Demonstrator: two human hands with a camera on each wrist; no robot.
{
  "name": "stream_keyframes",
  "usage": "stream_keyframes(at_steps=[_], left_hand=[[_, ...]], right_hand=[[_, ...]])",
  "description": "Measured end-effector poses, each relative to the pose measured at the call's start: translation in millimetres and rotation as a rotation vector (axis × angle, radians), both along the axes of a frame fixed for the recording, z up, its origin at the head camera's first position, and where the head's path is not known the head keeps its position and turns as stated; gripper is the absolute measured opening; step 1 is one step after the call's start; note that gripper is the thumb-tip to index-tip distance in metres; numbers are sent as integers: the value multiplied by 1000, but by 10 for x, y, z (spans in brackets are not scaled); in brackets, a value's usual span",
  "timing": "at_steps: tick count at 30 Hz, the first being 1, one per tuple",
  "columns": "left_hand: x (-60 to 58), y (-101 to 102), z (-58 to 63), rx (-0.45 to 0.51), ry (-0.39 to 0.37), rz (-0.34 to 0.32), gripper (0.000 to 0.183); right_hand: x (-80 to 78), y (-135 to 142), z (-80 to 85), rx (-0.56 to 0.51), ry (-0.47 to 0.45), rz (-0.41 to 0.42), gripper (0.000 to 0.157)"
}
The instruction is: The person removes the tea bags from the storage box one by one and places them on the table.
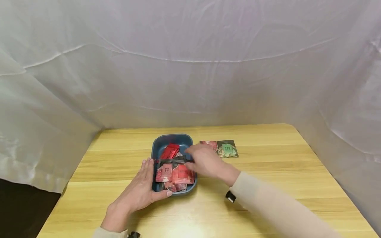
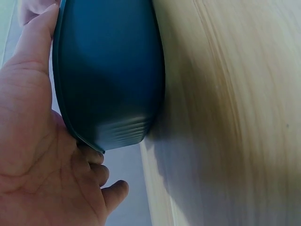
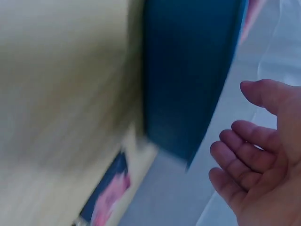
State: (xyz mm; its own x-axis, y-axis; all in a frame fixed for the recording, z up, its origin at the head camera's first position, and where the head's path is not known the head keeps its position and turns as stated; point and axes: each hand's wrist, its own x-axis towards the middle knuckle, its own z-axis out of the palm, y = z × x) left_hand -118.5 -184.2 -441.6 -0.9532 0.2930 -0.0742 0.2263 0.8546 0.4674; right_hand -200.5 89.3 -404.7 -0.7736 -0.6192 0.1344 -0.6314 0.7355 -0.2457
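Note:
A blue plastic bin (image 1: 159,145) holds several small packets. A shiny red packet (image 1: 170,151) lies toward its far end, and pink and red packets (image 1: 183,174) are heaped nearer. My left hand (image 1: 140,187) rests against the bin's left side, fingers stretched along the rim and thumb reaching over the near edge. In the left wrist view, its palm faces the bin's outer wall (image 2: 110,70). My right hand (image 1: 206,161) is over the right rim, its fingertips above the packets. The right wrist view shows that hand's fingers (image 3: 244,160) loosely bent, with nothing between them and the thumb.
Right of the bin, a dark green packet (image 1: 227,148) lies on the wooden table (image 1: 268,172) beside a pink one (image 1: 212,144), partly behind my right hand. Pale grey cloth (image 1: 190,86) hangs behind the table and along both sides.

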Motion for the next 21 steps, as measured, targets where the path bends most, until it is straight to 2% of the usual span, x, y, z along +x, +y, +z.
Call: stream_keyframes(at_steps=[4, 7, 9, 14, 21], left_hand=[[-2, 11, -2, -9, 11, -6, 141], [-1, 23, -9, -25, 32, -10, 139], [1, 30, -11, -36, 54, -11, 138], [7, 32, 0, -55, 83, -4, 138], [14, 23, 10, -50, 70, 1, 139]], right_hand=[[151, -164, -64, 157, 54, 42, 73], [192, -215, -100, 297, 51, 40, 94], [200, -233, -113, 359, 32, 29, 101], [203, -268, -110, 405, 8, 2, 104], [201, -324, -106, 426, -31, -30, 107]])
